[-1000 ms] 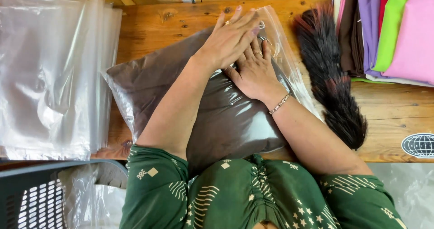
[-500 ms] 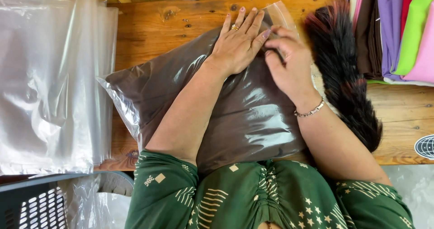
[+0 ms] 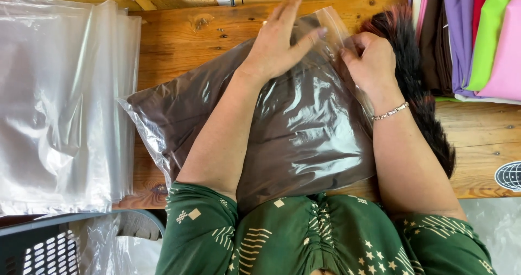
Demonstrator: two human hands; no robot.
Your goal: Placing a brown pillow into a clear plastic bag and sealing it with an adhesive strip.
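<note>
Head camera is looking down on a clear plastic bag (image 3: 282, 128) holding a folded brown cloth, lying flat on the wooden desk (image 3: 179, 41) right in front of the person. The left hand (image 3: 282, 41) is pressing down on the far end of the bag, palm flat and fingers spread wide, holding nothing. The right hand (image 3: 372, 63) is curling its fingers on the bag's open flap at the far right corner, pinching the plastic edge between thumb and fingertips.

To do this well, the flat hand should be pushing the air toward the open end while pinning the cloth, so that the flap folds over without creases; the pinching hand should be drawing the edge straight and even, I judge.

A stack of empty clear bags (image 3: 59, 106) is lying to the left, a dark feathery duster (image 3: 418, 96) just beside the right hand, folded coloured cloths (image 3: 477, 36) at the far right, and a grey basket (image 3: 49, 242) below the desk's edge.
</note>
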